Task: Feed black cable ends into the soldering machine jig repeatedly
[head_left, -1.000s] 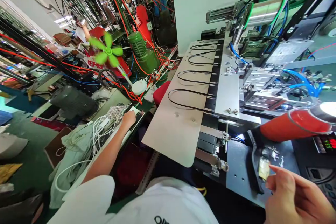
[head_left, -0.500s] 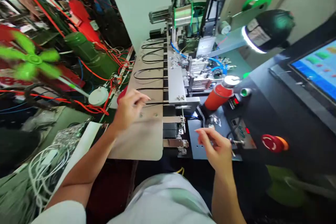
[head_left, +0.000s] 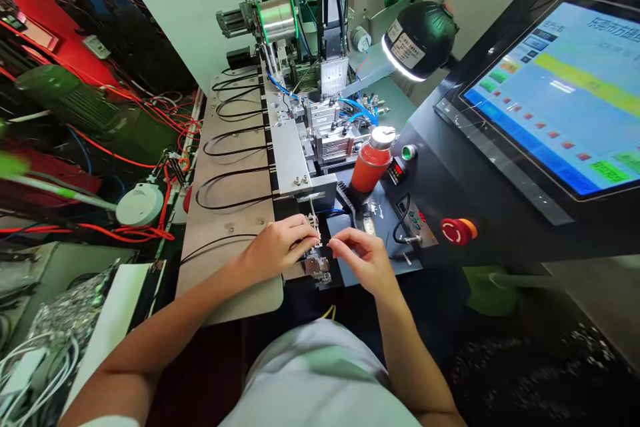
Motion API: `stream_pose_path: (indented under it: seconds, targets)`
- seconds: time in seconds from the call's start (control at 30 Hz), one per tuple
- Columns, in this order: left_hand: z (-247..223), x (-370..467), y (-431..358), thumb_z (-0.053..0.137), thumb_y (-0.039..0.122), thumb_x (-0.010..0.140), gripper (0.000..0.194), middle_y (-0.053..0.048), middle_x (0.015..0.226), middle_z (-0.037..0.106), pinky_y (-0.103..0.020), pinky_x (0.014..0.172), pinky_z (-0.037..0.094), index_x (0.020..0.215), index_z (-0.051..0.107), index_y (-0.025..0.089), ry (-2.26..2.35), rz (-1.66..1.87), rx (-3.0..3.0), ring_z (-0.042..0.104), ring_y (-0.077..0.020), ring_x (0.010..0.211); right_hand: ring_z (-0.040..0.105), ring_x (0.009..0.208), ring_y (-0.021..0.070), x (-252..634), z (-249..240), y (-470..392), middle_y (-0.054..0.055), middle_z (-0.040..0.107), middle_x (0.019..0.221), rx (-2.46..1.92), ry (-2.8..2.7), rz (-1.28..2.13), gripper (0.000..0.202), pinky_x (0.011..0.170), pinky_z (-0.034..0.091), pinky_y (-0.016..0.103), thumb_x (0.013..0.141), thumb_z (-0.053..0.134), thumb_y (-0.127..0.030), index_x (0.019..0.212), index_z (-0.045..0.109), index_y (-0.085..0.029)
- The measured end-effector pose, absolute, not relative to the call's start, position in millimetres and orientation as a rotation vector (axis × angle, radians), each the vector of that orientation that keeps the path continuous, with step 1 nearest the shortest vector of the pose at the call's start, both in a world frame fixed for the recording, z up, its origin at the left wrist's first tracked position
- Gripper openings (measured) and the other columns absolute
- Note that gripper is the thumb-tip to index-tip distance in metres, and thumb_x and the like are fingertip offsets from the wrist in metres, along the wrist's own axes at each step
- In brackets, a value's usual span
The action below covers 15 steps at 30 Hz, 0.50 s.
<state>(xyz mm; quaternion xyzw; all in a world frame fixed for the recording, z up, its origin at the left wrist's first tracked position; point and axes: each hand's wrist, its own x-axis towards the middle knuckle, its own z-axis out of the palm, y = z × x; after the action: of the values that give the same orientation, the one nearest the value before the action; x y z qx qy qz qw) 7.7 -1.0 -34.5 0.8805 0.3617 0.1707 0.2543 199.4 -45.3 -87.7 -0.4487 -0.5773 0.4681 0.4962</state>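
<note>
My left hand [head_left: 287, 241] is closed in a pinch over the front end of the machine's metal fixtures. A black cable [head_left: 220, 240] runs across the beige plate [head_left: 215, 297] into this hand, and its end is hidden by the fingers. Just to the right, my right hand [head_left: 364, 257] pinches with thumb and forefinger, its fingertips close to those of the left. Anything between the right fingertips is too small to make out. Beneath and in front of the hands sits a metal clamp fixture [head_left: 317, 267], partly covered.
Looped black cables [head_left: 235, 177] lie along the plate. Behind stand a wire spool [head_left: 279, 19], metal cylinders [head_left: 335, 143] and a red-orange bottle [head_left: 370, 163]. A lit lamp [head_left: 420, 40], touchscreen [head_left: 565, 93] and red stop button [head_left: 457, 231] are on the right.
My left hand has moved right to the fixture, with a cable now trailing from it. My right hand has come left towards it. The view has swung to the right.
</note>
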Motion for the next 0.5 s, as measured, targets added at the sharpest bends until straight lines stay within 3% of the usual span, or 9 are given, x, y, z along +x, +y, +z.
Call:
stream_pose_path:
  seconds: [0.2,0.37,0.5]
  targets:
    - [-38,16,-6,0.051,0.028,0.094,0.022,-0.002,0.076,0.057,-0.022,0.063,0.041,0.081,0.064,0.016,1.039,0.651,2.133,0.053,-0.0112,0.069,0.048,0.058,0.0117,181,-92,-43,-0.002,0.054,0.063,-1.079,-1.351,0.833,0.021,0.054,0.038,0.025,0.091,0.055,-0.027,0.072,0.059,-0.019]
    - [-42,30,-14,0.054,0.039,0.091,0.029,0.000,0.074,0.053,-0.020,0.049,0.036,0.077,0.060,0.014,1.069,0.756,1.650,0.045,-0.0066,0.053,0.046,0.054,0.0128,152,-102,-41,-0.001,0.053,0.061,-1.110,-1.243,0.309,0.017,0.052,0.037,0.028,0.093,0.051,-0.022,0.077,0.055,-0.021]
    - [-41,30,-17,0.054,0.042,0.090,0.030,0.001,0.070,0.052,-0.020,0.049,0.036,0.078,0.059,0.015,1.107,0.769,1.615,0.045,-0.0074,0.053,0.046,0.051,0.0127,145,-104,-39,-0.001,0.051,0.059,-1.125,-1.255,0.140,0.018,0.050,0.036,0.027,0.093,0.050,-0.020,0.075,0.051,-0.022]
